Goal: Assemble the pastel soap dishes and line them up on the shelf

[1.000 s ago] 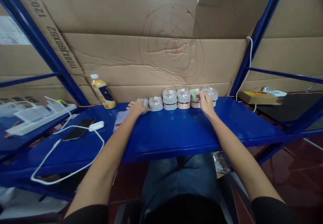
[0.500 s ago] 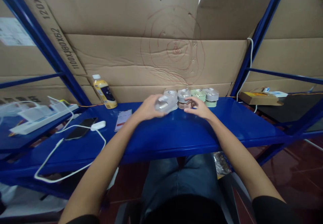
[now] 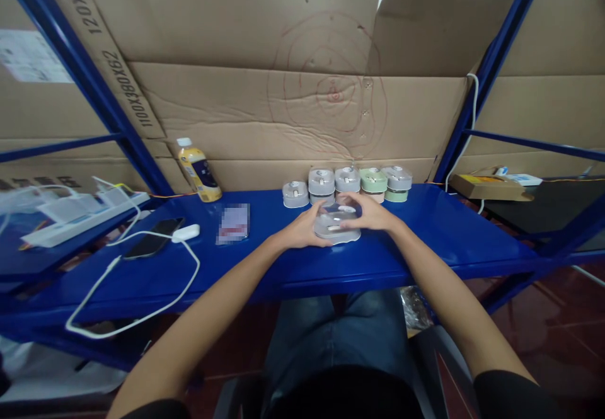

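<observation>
My left hand point(image 3: 303, 227) grips the left side of a clear, grey-tinted plastic container point(image 3: 336, 229), its fingers curved round the wall. On the opposite side my right hand point(image 3: 369, 212) curls over the container's top and right edge, with the thumb on the front. The container is at the middle of the blue table, close to its surface. Just behind stands a row of similar small containers: a single grey one point(image 3: 295, 195) at the left, then stacked ones, including a green-topped pair point(image 3: 373, 179) and a grey-over-green pair point(image 3: 397, 181). My right hand partly hides the row.
On the left of the blue table point(image 3: 278, 268) lie a phone point(image 3: 155, 237), a white cable with an adapter point(image 3: 185, 234) and a flat, blurred-out item point(image 3: 233, 222). A yellow bottle point(image 3: 199, 172) stands behind them. Cardboard point(image 3: 227, 110) walls the back; blue posts flank it.
My left hand has moved right and nearer with the container, and my right hand has come away from the row onto it. The single grey container at the row's left is now visible.
</observation>
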The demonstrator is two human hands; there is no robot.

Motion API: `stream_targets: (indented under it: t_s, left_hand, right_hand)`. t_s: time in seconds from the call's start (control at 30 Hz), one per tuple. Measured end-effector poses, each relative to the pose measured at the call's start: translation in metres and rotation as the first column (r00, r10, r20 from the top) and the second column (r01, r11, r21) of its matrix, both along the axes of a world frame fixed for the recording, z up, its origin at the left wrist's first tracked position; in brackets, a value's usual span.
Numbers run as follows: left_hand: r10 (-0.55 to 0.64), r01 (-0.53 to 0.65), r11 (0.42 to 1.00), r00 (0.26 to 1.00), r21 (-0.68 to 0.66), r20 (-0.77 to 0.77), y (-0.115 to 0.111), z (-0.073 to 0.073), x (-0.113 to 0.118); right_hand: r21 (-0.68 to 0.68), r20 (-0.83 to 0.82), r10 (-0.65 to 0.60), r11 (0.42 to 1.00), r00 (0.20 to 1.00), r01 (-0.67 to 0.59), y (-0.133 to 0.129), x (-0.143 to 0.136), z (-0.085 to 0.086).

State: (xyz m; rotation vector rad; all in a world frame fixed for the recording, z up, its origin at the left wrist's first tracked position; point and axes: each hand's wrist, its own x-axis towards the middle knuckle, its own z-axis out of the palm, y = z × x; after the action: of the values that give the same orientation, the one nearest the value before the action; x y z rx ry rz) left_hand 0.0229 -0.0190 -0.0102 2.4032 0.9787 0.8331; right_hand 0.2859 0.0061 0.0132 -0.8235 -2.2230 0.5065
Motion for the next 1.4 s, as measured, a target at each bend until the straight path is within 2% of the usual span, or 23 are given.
stream_targets:
  t_s: [0.07,0.17,0.23,0.33,0.47,0.6,0.67,0.73,0.83,0.9,0.97,1.07,1.17,1.3,1.4]
  left_hand:
    - [0.006,-0.005,1.000,0.999,0.031,-0.032,0.000,0.001,-0.002]
    - [-0.011,0.024,0.996,0.991,0.091,-0.134,-0.001,0.001,-0.002]
    - [-0.002,0.023,0.993,0.985,0.118,-0.172,-0.003,0.001,0.000]
    - [0.035,-0.014,0.990,0.989,0.143,-0.143,-0.004,0.003,0.000]
    - [0.172,-0.169,0.971,0.985,0.168,-0.002,0.003,0.011,-0.009]
    - [0.386,-0.413,0.888,0.909,0.202,0.159,0.010,0.018,-0.020]
    - [0.433,-0.470,0.854,0.880,0.222,0.198,0.011,0.019,-0.023]
    - [0.390,-0.425,0.870,0.904,0.252,0.176,0.007,0.017,-0.021]
    - [0.215,-0.225,0.938,0.974,0.265,0.067,-0.001,0.011,-0.014]
    - [0.105,-0.102,0.967,0.994,0.232,-0.001,-0.006,0.007,-0.008]
    - [0.050,-0.040,0.980,0.998,0.194,-0.047,-0.008,0.003,-0.003]
    - [0.062,-0.054,0.988,0.997,0.146,-0.051,-0.006,-0.002,0.000]
    - [0.064,-0.066,0.994,0.998,0.087,0.028,0.000,-0.006,0.001]
    - [0.057,-0.058,0.998,0.989,-0.003,0.133,0.005,-0.009,0.002]
    - [0.076,-0.065,0.995,0.985,-0.073,0.154,0.005,-0.011,0.002]
  right_hand:
    - [-0.001,-0.117,-0.095,0.995,0.989,0.096,0.007,0.013,0.004]
    - [-0.033,-0.299,-0.237,0.971,0.924,0.238,0.021,0.030,0.007]
    - [-0.056,-0.388,-0.291,0.955,0.874,0.293,0.029,0.037,0.006]
    - [-0.051,-0.428,-0.332,0.938,0.840,0.344,0.035,0.040,0.002]
    - [-0.027,-0.407,-0.369,0.919,0.836,0.392,0.037,0.039,0.000]
    - [-0.046,-0.435,-0.386,0.912,0.813,0.408,0.038,0.042,0.000]
    - [-0.051,-0.439,-0.379,0.916,0.815,0.399,0.038,0.042,0.000]
    - [-0.044,-0.437,-0.373,0.918,0.819,0.394,0.037,0.041,0.001]
    - [-0.026,-0.406,-0.319,0.941,0.856,0.338,0.031,0.037,0.002]
    - [-0.027,-0.349,-0.223,0.973,0.910,0.228,0.024,0.033,0.004]
    - [-0.039,-0.257,-0.108,0.994,0.960,0.102,0.017,0.027,0.005]
    - [-0.052,-0.105,0.026,0.998,0.994,-0.032,0.008,0.017,0.006]
    - [-0.041,-0.009,0.110,0.993,0.994,-0.110,0.005,0.008,0.005]
    - [0.021,0.055,0.133,0.991,0.990,-0.135,0.008,-0.002,0.000]
    - [0.040,0.082,0.127,0.991,0.989,-0.130,0.010,-0.008,-0.006]
